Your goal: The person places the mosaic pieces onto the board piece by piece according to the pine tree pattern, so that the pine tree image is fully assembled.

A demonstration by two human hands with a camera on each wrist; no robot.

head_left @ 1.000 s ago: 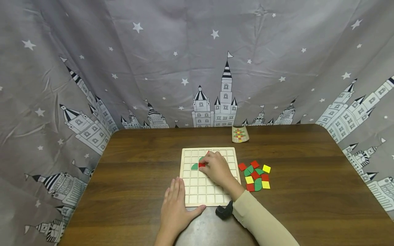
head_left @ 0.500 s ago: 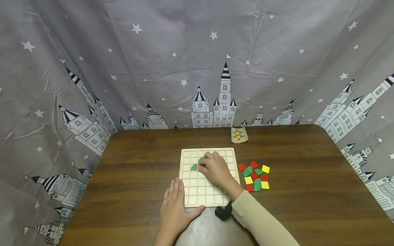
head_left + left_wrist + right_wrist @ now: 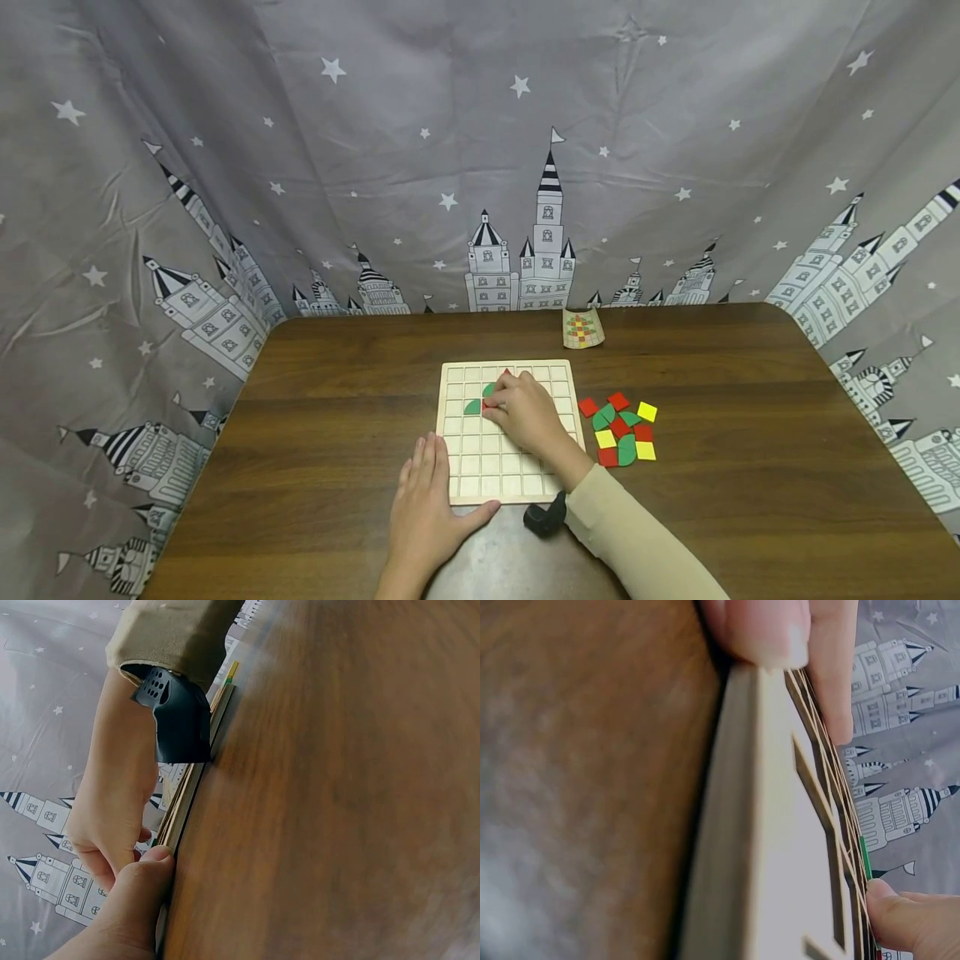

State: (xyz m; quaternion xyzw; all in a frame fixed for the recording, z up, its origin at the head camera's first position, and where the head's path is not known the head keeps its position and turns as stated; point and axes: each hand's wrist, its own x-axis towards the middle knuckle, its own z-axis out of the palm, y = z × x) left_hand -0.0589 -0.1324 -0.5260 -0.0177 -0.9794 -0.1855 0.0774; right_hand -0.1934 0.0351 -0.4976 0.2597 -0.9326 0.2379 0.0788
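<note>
In the head view a pale wooden grid board (image 3: 470, 465) lies on the table. My right hand (image 3: 529, 419) is over its upper middle, thumb and fingertips pinching a small red piece (image 3: 485, 405) at a cell, mostly covered by the fingers. Green quarter-round pieces (image 3: 472, 407) sit left of and above it, and a red tip (image 3: 507, 372) shows behind the fingers. My left hand (image 3: 427, 504) rests with straight fingers along the board's left edge, its thumb at the front edge. The right wrist view shows the left thumb (image 3: 765, 634) against the rim.
Loose red, green and yellow pieces (image 3: 626, 451) lie right of the board. A curled pattern card (image 3: 582, 329) lies near the table's back edge. A black device (image 3: 545, 517) is at the right wrist, by the board's front edge. A grey castle-print curtain (image 3: 375, 167) hangs behind.
The red piece looked paler half a second ago and is dark red now, with less of it showing. Both hands have stayed in nearly the same place.
</note>
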